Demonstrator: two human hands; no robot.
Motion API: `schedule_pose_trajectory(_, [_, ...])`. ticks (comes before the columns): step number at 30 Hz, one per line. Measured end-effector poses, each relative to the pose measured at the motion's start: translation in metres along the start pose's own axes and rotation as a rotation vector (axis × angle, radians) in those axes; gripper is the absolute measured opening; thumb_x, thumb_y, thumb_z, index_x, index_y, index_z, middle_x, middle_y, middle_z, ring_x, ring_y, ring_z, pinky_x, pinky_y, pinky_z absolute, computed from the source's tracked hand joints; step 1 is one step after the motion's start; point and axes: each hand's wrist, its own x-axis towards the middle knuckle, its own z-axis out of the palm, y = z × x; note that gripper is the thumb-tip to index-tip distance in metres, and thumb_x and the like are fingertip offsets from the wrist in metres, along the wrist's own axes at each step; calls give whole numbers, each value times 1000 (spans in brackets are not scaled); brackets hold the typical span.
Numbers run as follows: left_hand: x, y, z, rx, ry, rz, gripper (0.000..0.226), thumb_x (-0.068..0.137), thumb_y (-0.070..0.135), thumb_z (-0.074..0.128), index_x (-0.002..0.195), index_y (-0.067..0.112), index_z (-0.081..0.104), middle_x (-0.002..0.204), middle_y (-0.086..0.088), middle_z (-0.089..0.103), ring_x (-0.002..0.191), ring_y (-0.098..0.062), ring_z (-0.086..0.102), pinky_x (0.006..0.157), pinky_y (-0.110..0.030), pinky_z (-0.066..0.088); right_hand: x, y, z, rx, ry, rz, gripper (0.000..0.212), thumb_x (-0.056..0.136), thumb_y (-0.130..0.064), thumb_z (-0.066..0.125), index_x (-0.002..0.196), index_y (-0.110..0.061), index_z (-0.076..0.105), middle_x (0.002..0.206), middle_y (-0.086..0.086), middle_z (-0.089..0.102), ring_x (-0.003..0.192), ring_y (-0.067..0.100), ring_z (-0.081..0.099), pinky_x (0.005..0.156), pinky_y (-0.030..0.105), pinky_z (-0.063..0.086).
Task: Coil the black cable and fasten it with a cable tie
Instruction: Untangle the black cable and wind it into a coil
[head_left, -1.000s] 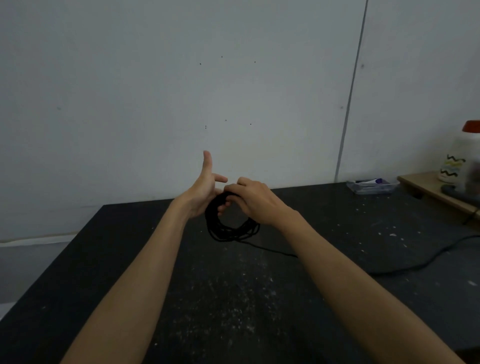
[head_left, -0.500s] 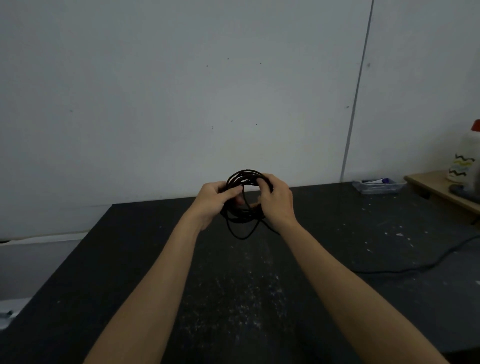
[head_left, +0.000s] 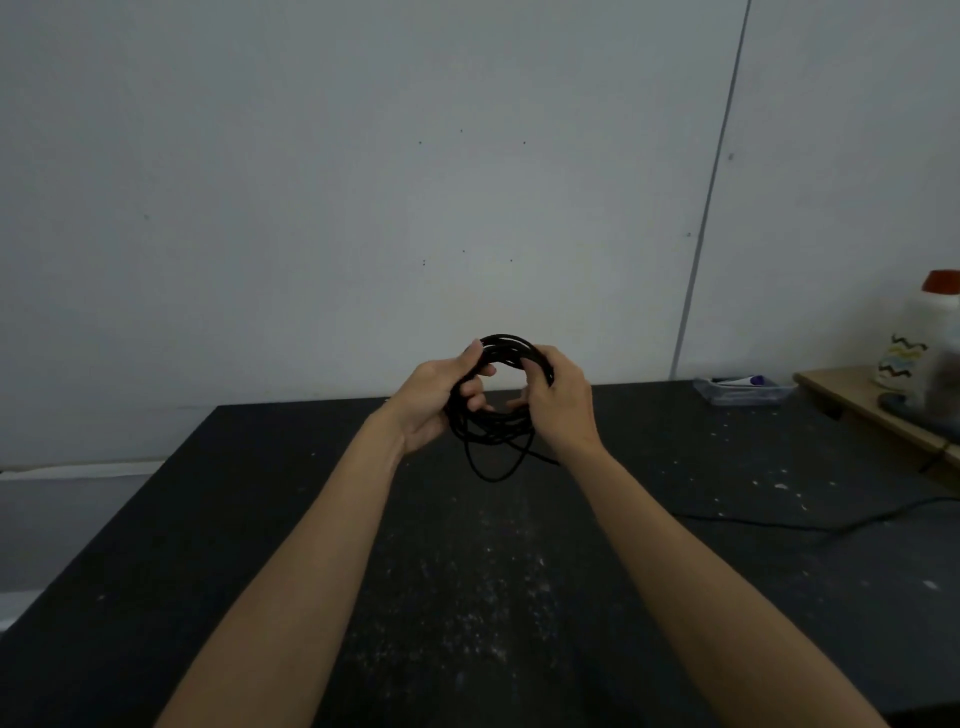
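The black cable (head_left: 506, 347) is wound into a round coil of several loops, held upright above the far part of the black table (head_left: 208, 545). My left hand (head_left: 434, 402) grips the coil's left side with fingers through the loop. My right hand (head_left: 558, 402) grips its right side. One loose loop (head_left: 493, 470) droops below the coil. The cable's free tail (head_left: 753, 524) runs along the table toward the right edge. I see no cable tie.
A clear plastic tray (head_left: 740, 392) with a purple-capped item sits at the far right of the table. A wooden shelf (head_left: 857, 402) at the right carries a white bottle (head_left: 922, 343) with a red cap. A pale wall stands behind the table.
Both hands lifted the coil from near the table to an upright hold. My left hand, open a second ago, has closed on the coil. Since half a second ago, little has moved.
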Motion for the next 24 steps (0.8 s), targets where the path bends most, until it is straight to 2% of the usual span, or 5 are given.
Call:
schedule_pose_trajectory(4, [9,0,1,210,102,33,38,101,44,54,89,8,58,58,6,32,48,-10,35,69,-37,51,11,11,-9,-66,-116,55,14,101,-22,60,113,-21,67,87,0,71,79,19,74,82,48,62])
schedule_pose_trajectory(8, [10,3,0,524,55,52,36,103,41,54,84,10,58,56,6,34,46,-10,33,59,-35,48,19,7,-23,-51,-360,101,55,87,2,66,135,-23,57,122,3,69,106,25,72,89,43,62])
schedule_pose_trajectory(12, [8,13,1,643,-47,57,34,103,38,55,89,8,64,57,5,37,43,-8,35,53,-30,46,28,-12,-22,-184,-485,67,31,88,-5,67,117,-15,68,92,6,77,76,19,72,71,32,56])
schedule_pose_trajectory(15, [11,18,-1,646,-5,97,31,99,38,62,103,7,57,55,5,43,45,-10,37,52,-30,46,28,-20,-14,-19,-531,221,10,86,0,54,86,0,64,63,10,54,52,19,53,62,34,54])
schedule_pose_trajectory(24, [24,7,-1,602,218,307,35,92,49,66,99,15,65,66,-5,65,56,-16,56,58,-36,48,32,-23,-1,352,-530,573,39,98,-33,54,63,-22,39,51,-7,22,39,10,15,41,23,17])
